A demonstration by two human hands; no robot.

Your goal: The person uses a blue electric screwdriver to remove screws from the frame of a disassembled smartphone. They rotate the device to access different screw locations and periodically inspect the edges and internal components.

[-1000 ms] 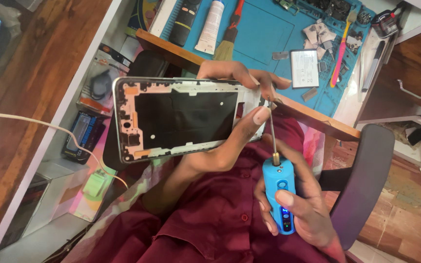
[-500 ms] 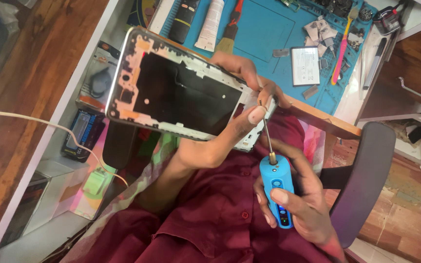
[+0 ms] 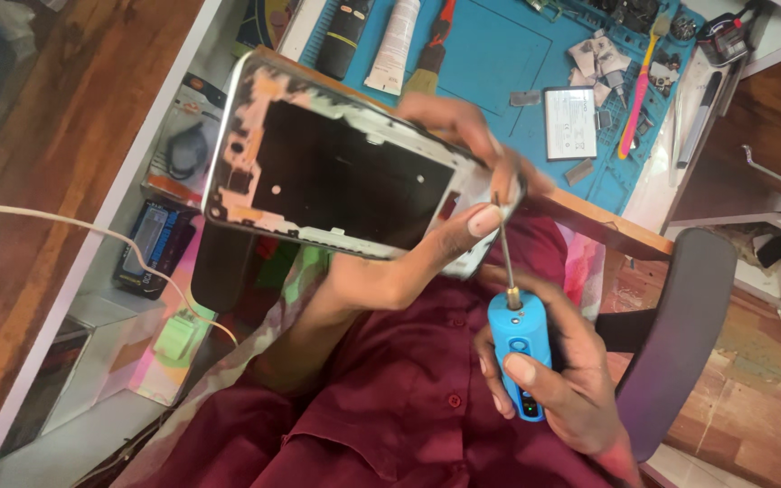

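Up close, our left hand [image 3: 409,262] clamps the phone frame [image 3: 336,176]; our right hand [image 3: 562,389] grips a blue screwdriver [image 3: 519,357], its tip touching the frame's end.

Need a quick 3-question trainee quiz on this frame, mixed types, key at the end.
1. True or false: the right hand holds a blue electric screwdriver.
2. What does the left hand hold? A) a white tube B) an opened phone frame C) a pink toothbrush
3. Fill in: the screwdriver's bit points at the frame's ____ end, the one nearest the left thumb.

Key:
1. True. The thumb rests on its body.
2. B. The phone frame is lifted above the lap, in front of the blue mat; the white tube and pink toothbrush lie on the mat.
3. Right, as seen in the picture.
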